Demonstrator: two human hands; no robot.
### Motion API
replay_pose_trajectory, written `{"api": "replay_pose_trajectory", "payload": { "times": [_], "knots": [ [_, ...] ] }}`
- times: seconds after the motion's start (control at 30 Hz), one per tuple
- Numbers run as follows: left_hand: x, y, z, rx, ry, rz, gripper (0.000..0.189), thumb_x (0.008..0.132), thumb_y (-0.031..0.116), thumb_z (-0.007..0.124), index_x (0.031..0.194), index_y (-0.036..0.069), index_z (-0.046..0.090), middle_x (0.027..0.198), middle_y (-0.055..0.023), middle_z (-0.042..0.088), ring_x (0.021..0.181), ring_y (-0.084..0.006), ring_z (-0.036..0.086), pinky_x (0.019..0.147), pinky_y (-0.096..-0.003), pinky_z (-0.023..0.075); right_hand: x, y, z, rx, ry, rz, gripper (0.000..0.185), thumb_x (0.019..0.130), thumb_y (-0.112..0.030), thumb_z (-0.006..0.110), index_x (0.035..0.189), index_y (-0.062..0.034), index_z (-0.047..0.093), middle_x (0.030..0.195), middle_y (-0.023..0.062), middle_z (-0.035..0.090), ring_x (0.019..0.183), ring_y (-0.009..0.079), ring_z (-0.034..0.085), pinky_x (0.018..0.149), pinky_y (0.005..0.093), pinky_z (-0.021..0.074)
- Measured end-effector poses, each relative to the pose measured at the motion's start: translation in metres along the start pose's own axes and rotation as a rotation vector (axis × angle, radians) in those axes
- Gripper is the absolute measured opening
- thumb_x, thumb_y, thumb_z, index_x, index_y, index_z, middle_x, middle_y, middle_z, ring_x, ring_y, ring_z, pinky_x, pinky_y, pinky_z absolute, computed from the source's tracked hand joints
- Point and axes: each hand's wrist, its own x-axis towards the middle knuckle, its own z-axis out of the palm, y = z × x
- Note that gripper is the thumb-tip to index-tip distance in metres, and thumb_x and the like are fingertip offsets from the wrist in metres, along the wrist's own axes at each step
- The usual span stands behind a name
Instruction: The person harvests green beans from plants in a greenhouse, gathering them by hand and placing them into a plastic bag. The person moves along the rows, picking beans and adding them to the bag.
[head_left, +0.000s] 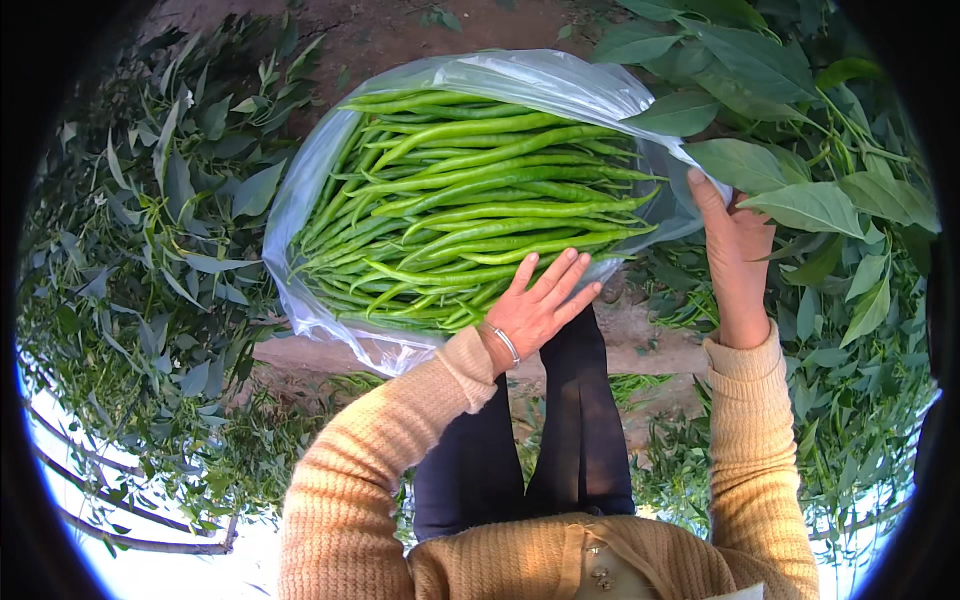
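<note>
Long green chili peppers (480, 191) fill a clear plastic bag (536, 75) on the ground before me. Most lie side by side, roughly crosswise to my view. My left hand (536, 307), with a metal bracelet at the wrist, rests palm down on the peppers at the near right side, fingers spread. At the bag's right edge, my right hand (735, 240) pinches the plastic rim between thumb and fingers. The fingertips there are partly hidden behind the film and leaves. The bag's mouth gapes upward, and its far rim arches over some peppers.
Dense pepper plants (172, 202) stand on the left. Broad leaves (810, 202) on the right hang over my right hand and the bag's edge. Bare soil (495, 26) shows beyond the bag. My legs (577, 405) are just below it.
</note>
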Motion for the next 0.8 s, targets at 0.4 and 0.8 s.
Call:
{"api": "replay_pose_trajectory", "payload": {
  "times": [0.4, 0.8],
  "knots": [
    [0.002, -0.039, 0.012, 0.344, -0.004, 0.103, 0.055, 0.093, 0.017, 0.04, 0.148, 0.014, 0.036, 0.157, 0.0004, 0.03, 0.147, -0.0132, 0.021, 0.12, -0.0351, 0.0109, -0.019, 0.078, -0.076, -0.635, -0.258, 0.149, 0.02, 0.09, -0.007, 0.056, 0.106, 0.0015, 0.063, 0.087, 0.02, 0.061, 0.079, 0.0334, 0.059, 0.076, 0.0353, 0.0465],
    [-0.022, -0.018, 0.021, -0.038, 0.037, 0.136, 0.06, 0.085, 0.023, 0.059, 0.142, 0.009, 0.044, 0.156, -0.0116, 0.031, 0.146, -0.0266, 0.025, 0.118, -0.045, 0.016, -0.065, 0.033, -0.038, -0.293, -0.022, 0.227, 0.03, 0.092, -0.004, 0.055, 0.122, 0.0031, 0.054, 0.108, 0.0048, 0.059, 0.097, 0.014, 0.055, 0.084, 0.0266, 0.0434]
  ]
}}
